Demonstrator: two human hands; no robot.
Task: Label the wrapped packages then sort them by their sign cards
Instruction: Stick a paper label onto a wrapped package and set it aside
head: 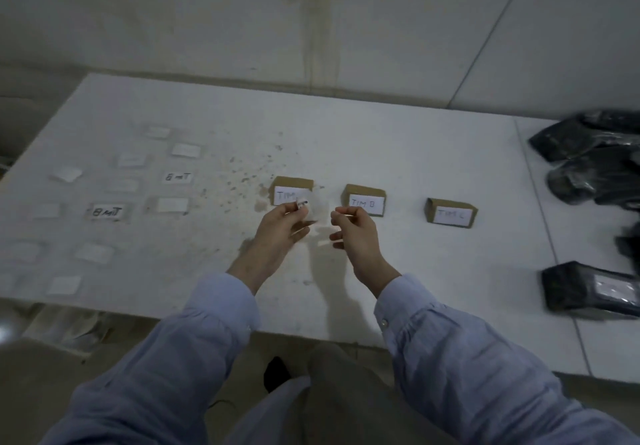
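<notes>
Hanging between the two hands is a pale label (319, 209), held above the worktop (398, 271) just in front of the left and middle cards. It is blurred. It seems to stretch side to side from one hand to the other, but I cannot tell which way its face points. The left hand (282, 223) pinches its left edge with curled fingers, and the right hand (353, 228) pinches the other side between thumb and forefinger.

Behind them three brown cards (364, 200) stand in a row running left to right, their white fronts toward the person, reading TIM and a letter.

Spare labels (107, 210) lie flat and scattered on the left of the worktop, two reading upside down.

Black packages (588, 160) are heaped at the far right, well apart from the hands. A nearer one (568, 288) lies lengthwise left to right with a white label on top.

Blue sleeves (450, 358) cover both forearms.
</notes>
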